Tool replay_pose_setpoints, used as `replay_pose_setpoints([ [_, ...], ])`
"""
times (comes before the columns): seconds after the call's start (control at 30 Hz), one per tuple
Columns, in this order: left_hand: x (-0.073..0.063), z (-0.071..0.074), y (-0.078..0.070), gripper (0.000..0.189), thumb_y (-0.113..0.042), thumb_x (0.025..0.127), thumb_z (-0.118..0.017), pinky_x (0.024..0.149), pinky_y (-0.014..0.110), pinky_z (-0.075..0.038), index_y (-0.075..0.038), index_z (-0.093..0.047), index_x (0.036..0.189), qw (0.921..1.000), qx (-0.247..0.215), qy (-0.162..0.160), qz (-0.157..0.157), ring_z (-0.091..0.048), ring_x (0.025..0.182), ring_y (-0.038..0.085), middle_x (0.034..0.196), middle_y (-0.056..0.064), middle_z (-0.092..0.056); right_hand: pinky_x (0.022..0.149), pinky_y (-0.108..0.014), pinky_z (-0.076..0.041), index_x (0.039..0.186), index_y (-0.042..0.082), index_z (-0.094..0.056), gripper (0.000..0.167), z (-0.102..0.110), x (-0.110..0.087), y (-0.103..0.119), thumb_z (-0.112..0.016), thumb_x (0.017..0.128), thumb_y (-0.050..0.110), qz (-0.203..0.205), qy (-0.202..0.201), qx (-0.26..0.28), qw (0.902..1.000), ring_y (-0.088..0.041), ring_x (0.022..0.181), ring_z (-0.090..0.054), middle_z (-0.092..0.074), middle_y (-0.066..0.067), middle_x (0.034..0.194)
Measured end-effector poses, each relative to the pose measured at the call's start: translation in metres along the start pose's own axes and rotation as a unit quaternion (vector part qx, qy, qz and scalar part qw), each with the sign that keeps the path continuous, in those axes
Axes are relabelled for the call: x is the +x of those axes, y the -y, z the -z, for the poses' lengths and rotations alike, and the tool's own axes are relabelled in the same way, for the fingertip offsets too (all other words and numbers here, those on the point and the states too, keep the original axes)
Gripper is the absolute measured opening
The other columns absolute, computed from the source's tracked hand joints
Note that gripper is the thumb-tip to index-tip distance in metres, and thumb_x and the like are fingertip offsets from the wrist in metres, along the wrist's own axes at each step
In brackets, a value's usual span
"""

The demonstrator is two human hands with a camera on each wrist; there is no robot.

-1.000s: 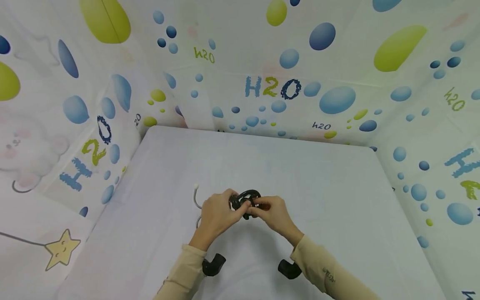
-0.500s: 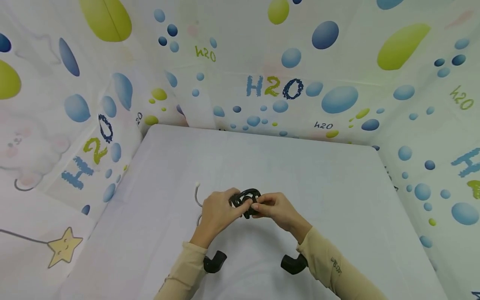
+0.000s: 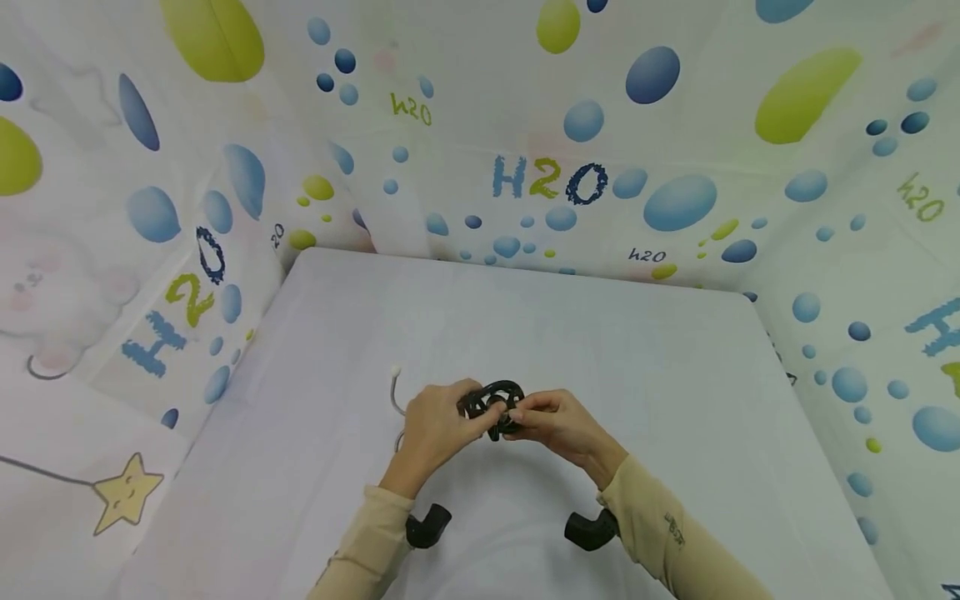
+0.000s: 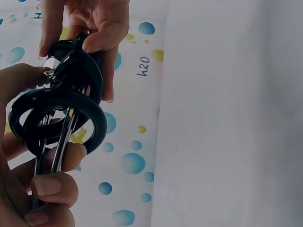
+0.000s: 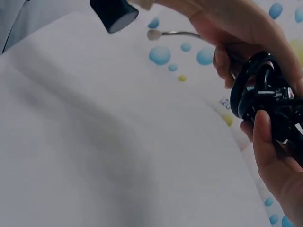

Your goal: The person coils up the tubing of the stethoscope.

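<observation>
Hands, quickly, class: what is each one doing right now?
Left hand: fingers curled, gripping the black coiled cable.
Right hand: fingertips pinching the same black coiled cable.

A white tabletop (image 3: 525, 325) fills the middle and lower part of the head view, its far edge running across the centre of the frame. Left of centre a thin white cable (image 3: 392, 392) with a small rounded tip lies curved on it. Behind and to both sides hangs a white backdrop (image 3: 480, 125) printed with blue and lime bubbles and "H2O" lettering. At the lower left of the frame a yellow star (image 3: 126, 493) is printed, with a pale bear (image 3: 45, 300) above it.
</observation>
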State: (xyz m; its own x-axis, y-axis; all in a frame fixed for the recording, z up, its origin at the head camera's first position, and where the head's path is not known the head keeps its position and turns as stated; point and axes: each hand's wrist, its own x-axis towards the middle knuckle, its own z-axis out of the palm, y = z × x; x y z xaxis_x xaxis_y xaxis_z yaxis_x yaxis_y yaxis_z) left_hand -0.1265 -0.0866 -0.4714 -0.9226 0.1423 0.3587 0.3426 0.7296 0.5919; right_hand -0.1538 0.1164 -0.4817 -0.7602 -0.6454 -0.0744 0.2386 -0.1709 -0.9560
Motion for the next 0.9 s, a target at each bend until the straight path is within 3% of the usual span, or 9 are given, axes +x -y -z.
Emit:
replay_pose_setpoints([
  [0.13, 0.0, -0.002, 0.0, 0.031, -0.043, 0.079, -0.068, 0.037, 0.02, -0.027, -0.012, -0.071, 0.086, 0.9999, 0.003, -0.009, -0.004, -0.037, 0.042, 0.003, 0.053, -0.006, -0.054, 0.082, -0.037, -0.052, 0.088, 0.009, -0.07, 0.02, 0.002, -0.001, -0.001, -0.055, 0.09, -0.005, 0.012, 0.004, -0.001, 0.9999, -0.015, 0.089, -0.063, -0.065, -0.004, 0.092],
  [0.3, 0.002, -0.006, -0.001, 0.032, -0.044, 0.079, -0.069, 0.038, 0.02, -0.028, -0.013, -0.071, 0.086, 1.0, 0.001, -0.006, -0.002, -0.039, 0.043, 0.004, 0.055, -0.006, -0.056, 0.084, -0.039, -0.051, 0.087, -0.001, -0.061, 0.007, 0.001, -0.003, 0.0, -0.058, 0.088, -0.006, 0.018, 0.003, -0.036, 0.9992, -0.016, 0.092, -0.065, -0.061, -0.008, 0.1],
  [0.37, 0.002, -0.007, -0.001, 0.032, -0.044, 0.08, -0.068, 0.039, 0.02, -0.028, -0.012, -0.071, 0.086, 1.0, 0.001, -0.001, 0.0, -0.039, 0.044, 0.003, 0.055, -0.006, -0.055, 0.082, -0.04, -0.052, 0.086, -0.008, -0.058, 0.003, -0.001, -0.002, 0.0, -0.059, 0.088, -0.006, 0.022, -0.016, -0.062, 0.9977, -0.016, 0.089, -0.067, -0.061, -0.011, 0.101],
  [0.5, 0.001, -0.01, -0.001, 0.032, -0.043, 0.081, -0.067, 0.039, 0.02, -0.027, -0.011, -0.071, 0.087, 0.9999, 0.002, -0.001, 0.01, -0.039, 0.043, 0.004, 0.054, -0.007, -0.054, 0.076, -0.037, -0.054, 0.089, -0.019, -0.055, 0.016, -0.01, 0.0, -0.001, -0.06, 0.088, -0.004, 0.038, -0.079, -0.136, 0.9868, -0.021, 0.079, -0.07, -0.061, -0.019, 0.1],
  [0.57, 0.0, -0.01, 0.0, 0.032, -0.043, 0.081, -0.067, 0.039, 0.021, -0.027, -0.012, -0.071, 0.087, 0.9998, 0.003, -0.006, 0.021, -0.039, 0.043, 0.004, 0.054, -0.007, -0.053, 0.072, -0.035, -0.055, 0.092, -0.019, -0.056, 0.015, -0.015, 0.001, -0.003, -0.06, 0.088, -0.005, 0.052, -0.11, -0.179, 0.9762, -0.027, 0.076, -0.07, -0.061, -0.025, 0.1],
  [0.7, -0.001, -0.011, 0.0, 0.031, -0.044, 0.081, -0.067, 0.038, 0.021, -0.027, -0.014, -0.07, 0.084, 0.999, 0.016, -0.023, 0.034, -0.038, 0.043, 0.005, 0.054, -0.006, -0.054, 0.064, -0.029, -0.055, 0.093, -0.016, -0.06, 0.01, -0.027, 0.004, -0.008, -0.06, 0.085, -0.011, 0.085, -0.177, -0.258, 0.9459, -0.035, 0.072, -0.069, -0.061, -0.03, 0.099],
  [0.83, -0.002, -0.011, -0.001, 0.03, -0.043, 0.08, -0.069, 0.037, 0.02, -0.025, -0.013, -0.069, 0.081, 0.9981, 0.032, -0.04, 0.033, -0.037, 0.042, 0.006, 0.053, -0.004, -0.054, 0.057, -0.022, -0.053, 0.086, -0.013, -0.062, 0.008, -0.037, 0.009, -0.013, -0.066, 0.08, -0.013, 0.125, -0.242, -0.324, 0.906, -0.032, 0.067, -0.069, -0.064, -0.026, 0.089],
  [0.9, -0.002, -0.012, -0.002, 0.031, -0.044, 0.08, -0.069, 0.038, 0.02, -0.026, -0.013, -0.069, 0.081, 0.9977, 0.035, -0.046, 0.035, -0.038, 0.042, 0.007, 0.053, -0.004, -0.055, 0.056, -0.02, -0.052, 0.083, -0.011, -0.063, 0.008, -0.039, 0.01, -0.016, -0.068, 0.077, -0.012, 0.16, -0.261, -0.364, 0.8797, -0.03, 0.067, -0.069, -0.065, -0.024, 0.086],
])
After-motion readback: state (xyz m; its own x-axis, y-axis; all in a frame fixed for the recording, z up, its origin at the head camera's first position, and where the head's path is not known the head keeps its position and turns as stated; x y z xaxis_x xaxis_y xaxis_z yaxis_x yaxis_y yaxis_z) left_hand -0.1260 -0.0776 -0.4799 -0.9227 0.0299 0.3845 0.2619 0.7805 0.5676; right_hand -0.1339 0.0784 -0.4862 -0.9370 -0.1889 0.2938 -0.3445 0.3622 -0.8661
